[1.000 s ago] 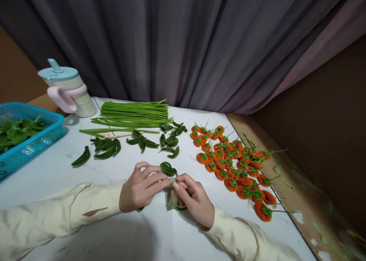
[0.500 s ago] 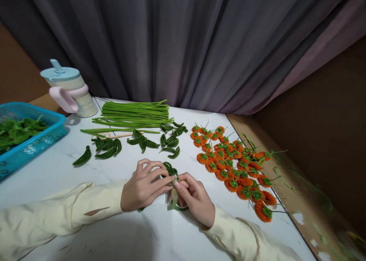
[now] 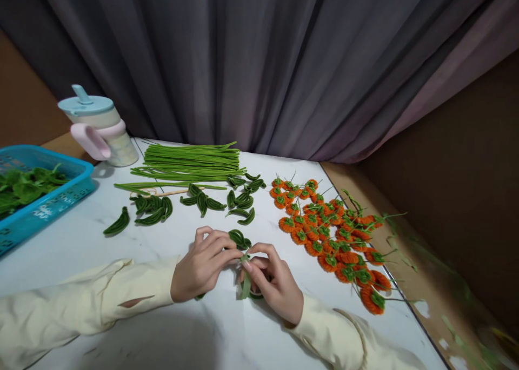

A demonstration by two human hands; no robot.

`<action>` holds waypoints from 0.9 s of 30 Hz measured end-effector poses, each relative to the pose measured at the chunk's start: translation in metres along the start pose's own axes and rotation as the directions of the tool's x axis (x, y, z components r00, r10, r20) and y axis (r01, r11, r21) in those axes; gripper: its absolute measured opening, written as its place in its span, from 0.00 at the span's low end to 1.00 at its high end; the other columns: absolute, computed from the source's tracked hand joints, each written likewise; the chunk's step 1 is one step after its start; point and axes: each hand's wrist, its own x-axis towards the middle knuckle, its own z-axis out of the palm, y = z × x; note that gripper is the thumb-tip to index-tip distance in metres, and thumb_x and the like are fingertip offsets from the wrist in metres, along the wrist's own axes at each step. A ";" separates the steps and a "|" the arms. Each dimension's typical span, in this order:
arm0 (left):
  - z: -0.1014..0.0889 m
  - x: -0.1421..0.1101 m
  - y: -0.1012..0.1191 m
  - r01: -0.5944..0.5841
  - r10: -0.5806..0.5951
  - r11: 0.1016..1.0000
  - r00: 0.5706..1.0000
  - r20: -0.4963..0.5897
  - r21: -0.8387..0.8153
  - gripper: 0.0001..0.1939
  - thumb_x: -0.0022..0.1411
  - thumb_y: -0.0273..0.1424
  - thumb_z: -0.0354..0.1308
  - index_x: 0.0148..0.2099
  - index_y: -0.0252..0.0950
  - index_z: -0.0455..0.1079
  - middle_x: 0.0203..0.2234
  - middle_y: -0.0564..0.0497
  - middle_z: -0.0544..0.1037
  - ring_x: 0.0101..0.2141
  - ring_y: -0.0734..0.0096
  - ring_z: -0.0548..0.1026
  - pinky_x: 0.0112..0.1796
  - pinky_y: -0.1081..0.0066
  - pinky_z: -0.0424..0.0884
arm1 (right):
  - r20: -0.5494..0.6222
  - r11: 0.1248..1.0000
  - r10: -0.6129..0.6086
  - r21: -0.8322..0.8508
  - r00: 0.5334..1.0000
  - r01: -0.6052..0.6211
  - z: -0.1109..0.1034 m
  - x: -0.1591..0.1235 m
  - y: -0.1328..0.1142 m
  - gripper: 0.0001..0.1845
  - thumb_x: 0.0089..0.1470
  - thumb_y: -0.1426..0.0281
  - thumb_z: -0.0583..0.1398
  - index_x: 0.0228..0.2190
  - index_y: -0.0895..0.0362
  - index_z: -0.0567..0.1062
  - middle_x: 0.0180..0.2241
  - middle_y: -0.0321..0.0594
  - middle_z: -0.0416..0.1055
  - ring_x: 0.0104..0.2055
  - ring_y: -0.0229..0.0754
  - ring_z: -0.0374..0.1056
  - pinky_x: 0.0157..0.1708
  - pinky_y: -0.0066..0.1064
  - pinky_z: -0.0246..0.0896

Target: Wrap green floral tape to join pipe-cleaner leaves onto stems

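Observation:
My left hand (image 3: 203, 267) and my right hand (image 3: 273, 281) meet at the front middle of the white table (image 3: 162, 316). Both pinch the stem end of a small green pipe-cleaner leaf cluster (image 3: 239, 239). A strip of pale green tape (image 3: 245, 283) hangs from the pinch point, and my right hand also closes over a roll of it, mostly hidden under the fingers. Both sleeves are cream-coloured.
Orange pipe-cleaner flowers (image 3: 328, 235) with green centres cover the right side. Straight green pipe cleaners (image 3: 190, 162) lie bundled at the back, with loose folded leaves (image 3: 154, 210) in front. A blue basket (image 3: 38, 194) of green leaves and a lidded cup (image 3: 99, 127) stand left.
My fingers have shifted slightly around the leaf stem and tape; my right hand has turned a little. Everything else on the table has stayed put.

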 end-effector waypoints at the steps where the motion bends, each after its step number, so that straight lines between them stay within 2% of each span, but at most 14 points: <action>1: 0.000 0.001 0.000 0.006 -0.006 1.000 1.000 0.000 -0.012 0.11 0.62 0.20 0.45 0.40 0.33 0.67 0.30 0.48 0.73 0.36 0.66 0.66 0.40 0.64 0.53 | 0.003 0.999 -0.014 -0.039 1.000 0.014 0.000 0.000 0.000 0.09 0.59 0.63 0.50 0.38 0.55 0.58 0.23 0.35 0.68 0.18 0.31 0.54 0.19 0.23 0.52; 6: -0.002 0.003 0.002 0.016 -0.015 0.999 1.000 0.009 -0.033 0.10 0.63 0.21 0.45 0.40 0.33 0.67 0.30 0.48 0.73 0.37 0.66 0.66 0.40 0.64 0.53 | 0.016 0.991 -0.038 -0.126 0.999 0.039 0.000 -0.001 -0.001 0.08 0.59 0.65 0.49 0.39 0.55 0.59 0.23 0.35 0.68 0.19 0.31 0.54 0.19 0.22 0.52; 17: 0.002 0.000 -0.002 0.075 -0.074 0.996 0.997 0.012 -0.052 0.10 0.66 0.25 0.45 0.39 0.36 0.68 0.31 0.49 0.73 0.37 0.66 0.66 0.41 0.63 0.51 | -0.021 0.993 -0.002 -0.122 1.000 -0.001 0.000 0.000 0.001 0.11 0.59 0.62 0.49 0.40 0.56 0.58 0.22 0.35 0.68 0.18 0.32 0.56 0.19 0.22 0.53; 22: -0.003 0.004 0.000 0.193 -0.167 0.961 0.976 0.143 -0.196 0.09 0.65 0.24 0.44 0.38 0.34 0.66 0.31 0.50 0.71 0.37 0.68 0.65 0.41 0.64 0.54 | -0.020 0.997 0.032 -0.066 0.999 -0.033 0.000 0.001 -0.001 0.11 0.58 0.62 0.51 0.39 0.55 0.58 0.22 0.35 0.69 0.18 0.31 0.55 0.18 0.22 0.53; 27: -0.004 0.006 -0.001 0.323 -0.262 0.903 0.937 0.233 -0.283 0.07 0.65 0.25 0.45 0.36 0.35 0.64 0.31 0.51 0.71 0.37 0.69 0.65 0.39 0.67 0.57 | 0.012 0.986 0.116 0.116 0.993 -0.117 -0.001 0.005 -0.003 0.14 0.55 0.59 0.54 0.37 0.56 0.59 0.21 0.34 0.68 0.16 0.29 0.52 0.16 0.21 0.50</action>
